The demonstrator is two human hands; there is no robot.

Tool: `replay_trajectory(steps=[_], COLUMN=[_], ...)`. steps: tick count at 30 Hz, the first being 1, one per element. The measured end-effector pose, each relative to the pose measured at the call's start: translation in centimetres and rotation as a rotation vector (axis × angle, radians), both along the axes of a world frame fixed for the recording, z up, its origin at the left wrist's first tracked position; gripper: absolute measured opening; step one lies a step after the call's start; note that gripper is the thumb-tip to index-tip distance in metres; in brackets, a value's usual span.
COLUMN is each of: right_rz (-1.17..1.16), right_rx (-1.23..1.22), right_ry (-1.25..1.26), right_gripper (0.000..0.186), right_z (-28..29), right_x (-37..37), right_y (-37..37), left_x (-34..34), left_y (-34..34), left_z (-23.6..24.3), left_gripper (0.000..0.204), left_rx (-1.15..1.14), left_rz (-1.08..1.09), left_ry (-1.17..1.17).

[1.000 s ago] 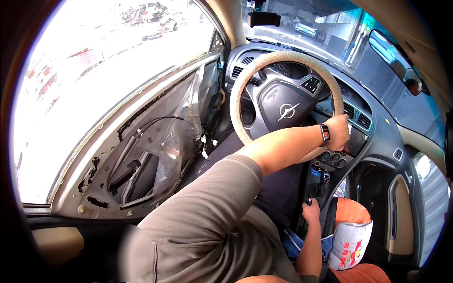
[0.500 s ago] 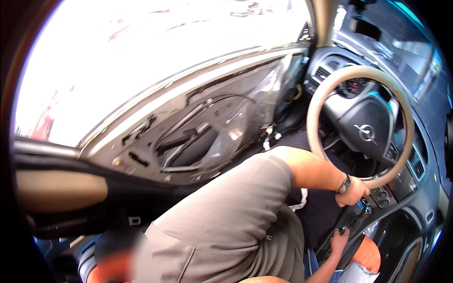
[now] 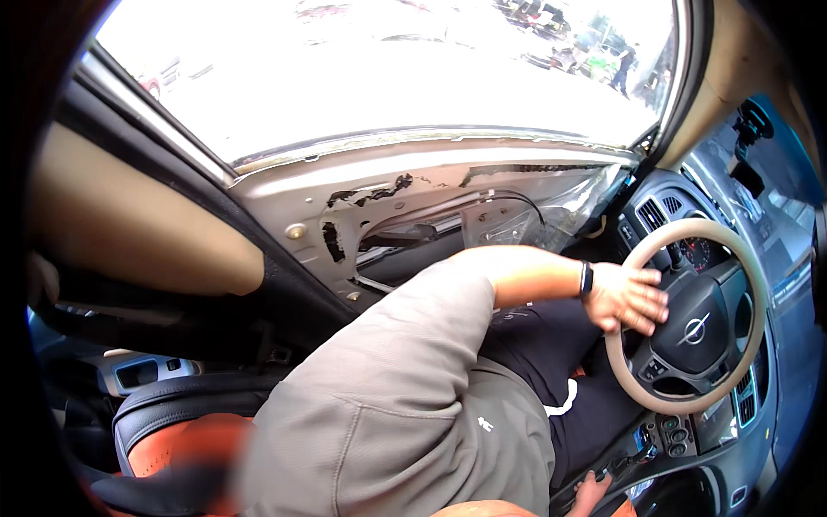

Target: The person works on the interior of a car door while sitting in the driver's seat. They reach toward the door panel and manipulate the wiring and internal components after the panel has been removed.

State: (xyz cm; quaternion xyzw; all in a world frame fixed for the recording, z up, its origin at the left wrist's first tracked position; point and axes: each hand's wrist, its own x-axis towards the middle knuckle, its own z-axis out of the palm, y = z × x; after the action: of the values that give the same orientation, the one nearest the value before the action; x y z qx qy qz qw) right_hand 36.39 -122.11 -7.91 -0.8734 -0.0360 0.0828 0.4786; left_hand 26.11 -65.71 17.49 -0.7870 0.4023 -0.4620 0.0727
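- Head view: the left hand (image 3: 627, 298), a dark watch at its wrist, lies on the left rim of the round beige-covered steering wheel (image 3: 748, 258), fingers spread over rim and dark hub.
- The right hand (image 3: 591, 493) shows only partly at the lower edge beside the dark gear lever (image 3: 622, 461); its fingers cannot be made out.
- The stripped pale metal door panel (image 3: 413, 202) with clear plastic sheet lies beyond the forearm.
- A black-and-orange seat (image 3: 172, 422) sits lower left.

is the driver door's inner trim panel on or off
Off. The door shows bare metal with open cutouts, a loose clear plastic sheet and an exposed cable, beside the left hand resting on the steering wheel.
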Motion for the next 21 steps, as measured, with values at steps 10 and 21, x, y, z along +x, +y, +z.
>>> replay_trajectory(steps=[10, 21], right_rz=[-0.007, -0.098], right_rx=[-0.039, -0.476], right_ry=[0.01, -0.162], right_gripper=[0.056, 0.064], right_z=[4.0, 6.2], right_x=[-2.7, -4.4], right_y=[2.3, 3.9], left_x=[9.7, 15.7], left_y=[-2.5, -24.5], left_z=[15.3, 15.4], left_gripper=[0.075, 0.047], left_rx=[-0.183, -0.126], left_rz=[0.531, 0.286], left_ry=[-0.237, 0.053])
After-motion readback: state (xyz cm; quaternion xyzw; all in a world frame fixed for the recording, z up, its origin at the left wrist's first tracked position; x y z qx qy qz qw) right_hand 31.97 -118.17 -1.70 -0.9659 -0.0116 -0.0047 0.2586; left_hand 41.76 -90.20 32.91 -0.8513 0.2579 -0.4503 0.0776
